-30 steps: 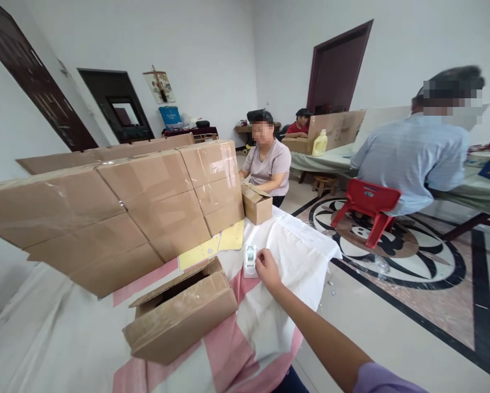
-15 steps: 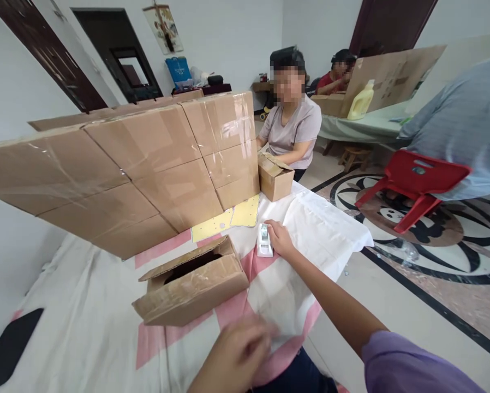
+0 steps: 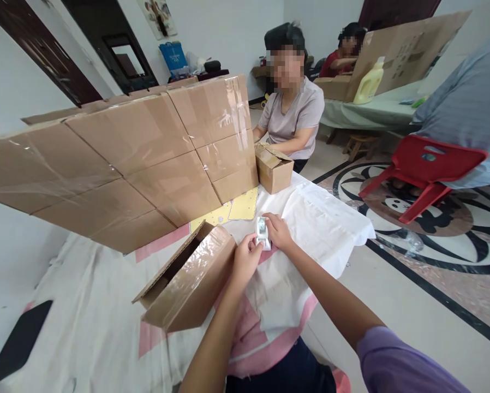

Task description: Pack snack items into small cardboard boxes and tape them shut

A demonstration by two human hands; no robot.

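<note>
A small white object (image 3: pixel 263 227) with a greenish-grey panel, whose kind I cannot make out, is on the cloth-covered table. Closed against its right side are the fingers of my right hand (image 3: pixel 278 232). My left hand (image 3: pixel 247 258) pinches its lower left edge with thumb and fingertips. Beside my left forearm sits an open cardboard box (image 3: pixel 196 284), slanted on the cloth, its inside dark. Yellow spotted sheets (image 3: pixel 243 206) lie just beyond the white object, partly under a tall cardboard partition (image 3: pixel 155 158).
A smaller cardboard box (image 3: pixel 274 172) stands at the partition's right end, near a seated person (image 3: pixel 292 114). A black flat thing (image 3: pixel 19 344) lies at the left. Right of the table are a red chair (image 3: pixel 437 155) and a tiled floor; a yellow bottle (image 3: pixel 370 83) stands on another table.
My left hand has moved forward from the near edge to the white object and closed on it. The open cardboard box has turned and tilted. My right hand stays at the object.
</note>
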